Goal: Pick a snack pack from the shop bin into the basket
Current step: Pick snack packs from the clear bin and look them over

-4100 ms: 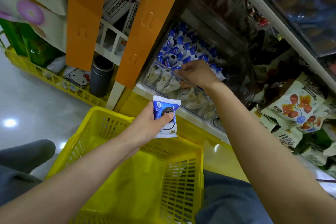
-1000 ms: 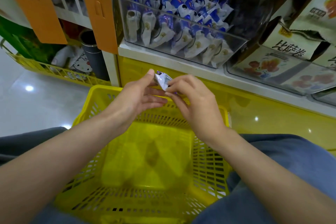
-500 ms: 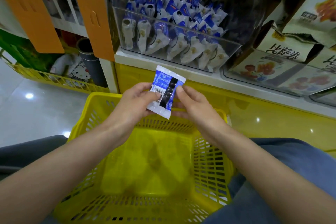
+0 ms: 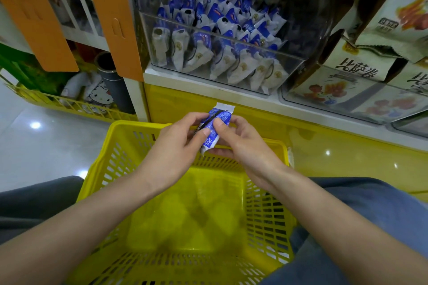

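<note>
Both hands are on one pack point(image 4: 214, 126), held in the air just over the far rim of the basket point(image 4: 271, 143) and below the shelf point(image 4: 185, 82). The left hand point(image 4: 172, 146) pinches it from the left with the thumb across the blue face. The right hand point(image 4: 243, 143) pinches it from the right, thumb on top and the other fingers point(image 4: 220, 151) curled under it. So both sets of fingers are grasping the pack and neither is released. The white crimped end sticks up past the thumbs. Change: half a second ago the pack was held flat, back side open to view and higher against the shelf front. Now it is turned more edge-on, lower, and tucked deeper between the two hands, nearer the rim. A few seconds back the right hand was inside the bin point(image 4: 231, 60); now it is out and well apart from it, and the bin is full of the same packs. I can see no pack on the basket floor, though that part is blurry. My read is that the pick is done, the pack is being turned over and the drop is not yet made. It hangs right at the far rim, so letting go there could drop it between basket and shelf; it probably needs bringing toward the near side first.
</note>
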`<state>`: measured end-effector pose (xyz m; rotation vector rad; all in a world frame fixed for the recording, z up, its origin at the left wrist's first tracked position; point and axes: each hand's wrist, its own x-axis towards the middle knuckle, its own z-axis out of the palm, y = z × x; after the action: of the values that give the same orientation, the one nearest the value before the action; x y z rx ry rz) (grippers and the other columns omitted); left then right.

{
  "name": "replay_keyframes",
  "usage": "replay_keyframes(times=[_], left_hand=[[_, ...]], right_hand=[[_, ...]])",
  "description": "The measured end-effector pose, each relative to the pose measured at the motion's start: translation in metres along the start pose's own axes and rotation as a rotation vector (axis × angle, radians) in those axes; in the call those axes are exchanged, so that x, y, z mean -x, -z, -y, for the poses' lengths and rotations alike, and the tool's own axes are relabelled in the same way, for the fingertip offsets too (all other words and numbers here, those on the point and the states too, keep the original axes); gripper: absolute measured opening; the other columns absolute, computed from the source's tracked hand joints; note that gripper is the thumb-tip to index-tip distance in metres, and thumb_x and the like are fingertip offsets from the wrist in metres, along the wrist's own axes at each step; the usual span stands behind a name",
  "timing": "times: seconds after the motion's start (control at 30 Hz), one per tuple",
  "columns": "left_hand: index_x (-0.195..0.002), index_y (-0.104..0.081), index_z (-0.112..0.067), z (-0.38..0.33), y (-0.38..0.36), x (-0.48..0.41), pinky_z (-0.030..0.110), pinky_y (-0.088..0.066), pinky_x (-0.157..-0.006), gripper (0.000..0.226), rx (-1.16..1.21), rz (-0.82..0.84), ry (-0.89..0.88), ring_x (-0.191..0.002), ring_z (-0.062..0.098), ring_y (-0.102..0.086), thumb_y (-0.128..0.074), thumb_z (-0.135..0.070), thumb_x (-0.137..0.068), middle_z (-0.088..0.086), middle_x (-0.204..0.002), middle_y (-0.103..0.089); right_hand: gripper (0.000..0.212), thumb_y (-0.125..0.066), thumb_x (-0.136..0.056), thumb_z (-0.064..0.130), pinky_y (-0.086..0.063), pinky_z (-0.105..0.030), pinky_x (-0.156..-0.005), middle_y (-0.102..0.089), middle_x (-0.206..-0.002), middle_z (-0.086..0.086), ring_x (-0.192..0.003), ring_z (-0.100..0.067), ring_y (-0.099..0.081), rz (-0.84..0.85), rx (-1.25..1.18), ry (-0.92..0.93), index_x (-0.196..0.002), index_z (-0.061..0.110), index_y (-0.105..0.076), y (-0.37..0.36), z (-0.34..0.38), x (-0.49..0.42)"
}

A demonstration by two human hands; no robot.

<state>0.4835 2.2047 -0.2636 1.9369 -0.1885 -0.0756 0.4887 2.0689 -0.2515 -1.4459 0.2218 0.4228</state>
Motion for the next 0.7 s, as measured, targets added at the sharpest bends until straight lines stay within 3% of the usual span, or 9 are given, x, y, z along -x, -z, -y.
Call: replay_keyframes(times=[0.07, 0.13, 0.2, 0.27, 0.33, 0.43, 0.5, 0.57, 0.7], left_hand=[[-0.121, -0.056, -0.014, 0.002, 0.0, 0.001, 0.003, -0.037, -0.059, 0.028, -0.11, -0.015, -0.039, -0.064, -0.016, -0.053, -0.046, -0.01, -0.095, -0.022, -0.077, -0.056], [-0.12, -0.056, -0.013, 0.003, 0.001, 0.002, 0.005, -0.036, -0.056, 0.028, -0.202, -0.022, -0.067, -0.063, -0.012, -0.052, -0.043, -0.01, -0.096, -0.021, -0.072, -0.051], [-0.117, -0.056, -0.012, 0.004, 0.003, 0.002, 0.013, -0.036, -0.056, 0.025, -0.284, -0.019, -0.095, -0.064, 0.001, -0.056, -0.042, -0.014, -0.096, -0.009, -0.071, -0.055], [-0.11, -0.056, -0.012, 0.007, 0.007, -0.001, 0.024, -0.037, -0.058, 0.021, -0.387, -0.02, -0.133, -0.07, 0.02, -0.06, -0.043, -0.022, -0.096, 0.004, -0.075, -0.061], [-0.101, -0.056, -0.011, 0.01, 0.011, -0.004, 0.033, -0.038, -0.059, 0.02, -0.472, -0.023, -0.152, -0.069, 0.028, -0.058, -0.044, -0.025, -0.096, 0.004, -0.071, -0.06], [-0.093, -0.052, -0.01, 0.014, 0.011, -0.004, 0.026, -0.028, -0.052, 0.015, -0.478, -0.011, -0.153, -0.056, 0.018, -0.049, -0.043, -0.021, -0.096, -0.01, -0.059, -0.045], [-0.091, -0.051, -0.011, 0.015, 0.01, -0.004, 0.022, -0.03, -0.05, 0.014, -0.418, -0.019, -0.129, -0.054, 0.009, -0.047, -0.042, -0.02, -0.096, -0.011, -0.058, -0.044], [-0.096, -0.054, -0.012, 0.012, 0.009, -0.004, 0.016, -0.035, -0.055, 0.012, -0.348, -0.015, -0.113, -0.061, 0.009, -0.053, -0.044, -0.019, -0.095, -0.01, -0.067, -0.055], [-0.123, -0.048, -0.017, 0.008, 0.005, 0.0, 0.011, -0.04, -0.076, 0.029, -0.257, 0.097, -0.111, -0.095, 0.008, -0.057, -0.046, -0.013, -0.094, -0.003, -0.111, -0.062]], right_hand=[[0.033, -0.051, -0.094, 0.019, -0.055, -0.023, -0.071, -0.067, -0.091, -0.003, -0.077, -0.011, -0.065, 0.002, 0.077, 0.04, -0.123, 0.007, -0.045, 0.0, -0.001, 0.0], [0.029, -0.051, -0.094, 0.017, -0.055, -0.03, -0.078, -0.067, -0.096, -0.006, -0.082, -0.015, -0.064, 0.002, 0.159, 0.074, -0.121, 0.007, -0.047, -0.001, -0.003, -0.001], [0.023, -0.051, -0.093, 0.013, -0.054, -0.036, -0.079, -0.065, -0.099, -0.009, -0.082, -0.016, -0.063, 0.011, 0.211, 0.102, -0.116, 0.009, -0.047, -0.003, -0.005, -0.001], [0.021, -0.052, -0.092, 0.008, -0.053, -0.033, -0.074, -0.063, -0.1, -0.009, -0.078, -0.014, -0.061, 0.033, 0.268, 0.136, -0.111, 0.015, -0.047, -0.005, -0.008, -0.001], [0.024, -0.054, -0.09, 0.005, -0.052, -0.028, -0.071, -0.062, -0.101, -0.01, -0.078, -0.014, -0.06, 0.066, 0.311, 0.153, -0.109, 0.018, -0.046, -0.006, -0.012, -0.001], [0.03, -0.056, -0.089, 0.004, -0.051, -0.026, -0.076, -0.062, -0.107, -0.011, -0.089, -0.014, -0.06, 0.094, 0.38, 0.178, -0.115, 0.015, -0.047, -0.005, -0.015, -0.001], [0.033, -0.057, -0.089, 0.005, -0.052, -0.027, -0.079, -0.062, -0.11, -0.009, -0.092, -0.015, -0.061, 0.08, 0.422, 0.193, -0.119, 0.014, -0.047, -0.004, -0.016, -0.001], [0.033, -0.056, -0.09, 0.007, -0.052, -0.028, -0.078, -0.062, -0.112, -0.009, -0.091, -0.017, -0.062, 0.045, 0.413, 0.201, -0.121, 0.014, -0.046, -0.003, -0.016, -0.003], [0.028, -0.05, -0.094, 0.013, -0.054, -0.022, -0.067, -0.06, -0.114, -0.011, -0.078, -0.006, -0.062, -0.031, 0.296, 0.173, -0.121, 0.012, -0.043, 0.0, -0.014, -0.006]])
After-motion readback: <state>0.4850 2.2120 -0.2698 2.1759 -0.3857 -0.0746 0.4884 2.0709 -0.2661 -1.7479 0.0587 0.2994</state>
